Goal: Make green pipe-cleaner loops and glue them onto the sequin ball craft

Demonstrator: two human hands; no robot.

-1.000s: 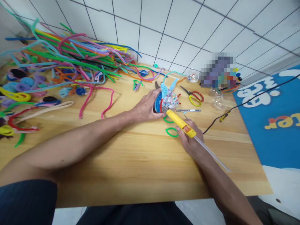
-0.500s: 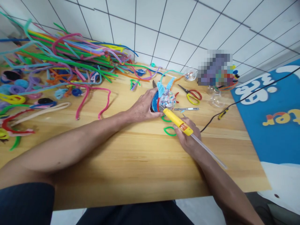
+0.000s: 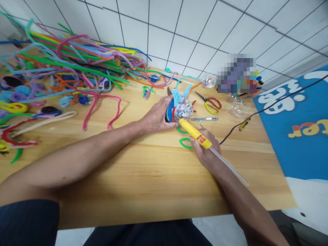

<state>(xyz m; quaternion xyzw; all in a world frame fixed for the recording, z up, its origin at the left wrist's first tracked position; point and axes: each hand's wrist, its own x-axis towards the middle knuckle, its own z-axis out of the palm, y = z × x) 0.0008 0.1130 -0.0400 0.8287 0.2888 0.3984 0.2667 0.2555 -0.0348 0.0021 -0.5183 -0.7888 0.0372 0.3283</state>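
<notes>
My left hand (image 3: 159, 116) is closed around the blue base of a pipe-cleaner figure (image 3: 183, 108), which has a clear ball filled with colourful bits and two light-blue ear shapes. My right hand (image 3: 207, 150) grips a yellow hot glue gun (image 3: 194, 132), with a clear glue stick (image 3: 229, 165) poking from its back end. The gun's front end is at the lower edge of the ball, by the red band; its exact contact is too small to tell. Just below the figure lies a green leaf-shaped loop (image 3: 185, 143), and a second one is partly hidden.
Scissors (image 3: 210, 103) and a craft knife (image 3: 204, 119) lie beyond my right hand. Many coloured pipe cleaners (image 3: 87, 58) are heaped at the back left. Clear plastic balls (image 3: 208, 80) stand near the tiled wall. A black cord (image 3: 271, 108) crosses the right side over a blue panel (image 3: 294, 150).
The view has shifted slightly since the first frame. Both hands keep their hold, and the glue gun stays against or near the figure in the same place.
</notes>
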